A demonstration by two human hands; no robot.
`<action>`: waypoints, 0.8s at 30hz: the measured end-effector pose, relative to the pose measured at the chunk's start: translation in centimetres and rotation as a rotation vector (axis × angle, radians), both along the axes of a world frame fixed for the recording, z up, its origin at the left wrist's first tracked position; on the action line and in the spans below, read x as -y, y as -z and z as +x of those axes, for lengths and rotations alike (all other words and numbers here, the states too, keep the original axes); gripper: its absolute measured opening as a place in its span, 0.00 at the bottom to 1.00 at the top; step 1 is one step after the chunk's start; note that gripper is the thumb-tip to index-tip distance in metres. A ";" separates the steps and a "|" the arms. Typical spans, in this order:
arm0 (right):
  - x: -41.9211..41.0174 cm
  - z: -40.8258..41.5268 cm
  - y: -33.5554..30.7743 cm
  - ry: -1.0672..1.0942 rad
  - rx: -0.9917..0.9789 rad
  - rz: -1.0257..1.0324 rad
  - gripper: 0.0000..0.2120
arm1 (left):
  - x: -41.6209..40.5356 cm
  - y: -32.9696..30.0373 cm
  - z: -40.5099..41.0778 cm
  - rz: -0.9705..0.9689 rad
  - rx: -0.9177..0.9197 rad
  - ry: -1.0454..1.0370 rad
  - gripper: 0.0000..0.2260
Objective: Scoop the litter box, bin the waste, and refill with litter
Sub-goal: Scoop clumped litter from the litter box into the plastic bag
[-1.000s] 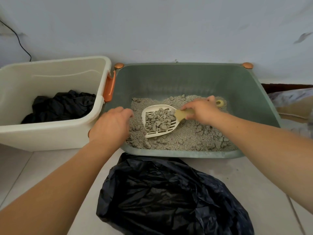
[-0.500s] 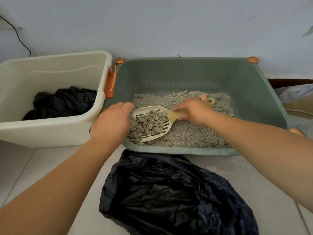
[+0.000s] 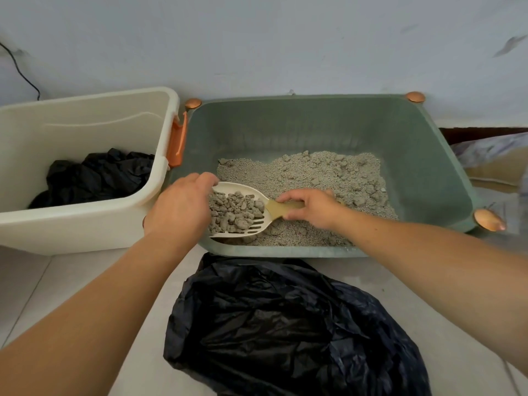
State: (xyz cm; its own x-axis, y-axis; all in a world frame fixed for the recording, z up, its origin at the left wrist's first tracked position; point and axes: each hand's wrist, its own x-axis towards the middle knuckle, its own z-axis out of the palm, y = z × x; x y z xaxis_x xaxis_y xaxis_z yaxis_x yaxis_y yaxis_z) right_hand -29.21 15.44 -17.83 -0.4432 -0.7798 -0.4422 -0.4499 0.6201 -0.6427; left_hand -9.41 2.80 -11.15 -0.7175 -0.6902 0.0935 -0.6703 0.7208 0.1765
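Head view: the scoop (image 3: 240,208), loaded with clumps, is gripped by its handle in the right hand (image 3: 310,207), long axis running left-right over the litter box (image 3: 423,167). Its bowl's left edge is touched by the left hand (image 3: 180,208), fingers curled. The black bag (image 3: 285,324) lies nearer, below both hands.

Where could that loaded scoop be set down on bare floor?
Bare tile lies front left, between the white bin and the black bag, and in a narrower strip right of the bag. The green litter box's left corner is crowded with the scoop, left hand and right hand.
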 end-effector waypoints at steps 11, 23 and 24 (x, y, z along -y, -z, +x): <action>0.4 -1.0 -0.3 0.083 -0.030 -0.023 0.19 | -0.3 -0.6 0.1 0.068 -0.066 -0.073 0.18; -1.1 -3.4 -2.5 -0.005 -0.090 0.012 0.16 | -0.2 -0.5 0.1 0.057 0.020 -0.038 0.18; -1.4 -3.3 -2.4 -0.018 -0.073 0.010 0.16 | -0.1 -0.4 0.1 0.058 0.032 -0.031 0.18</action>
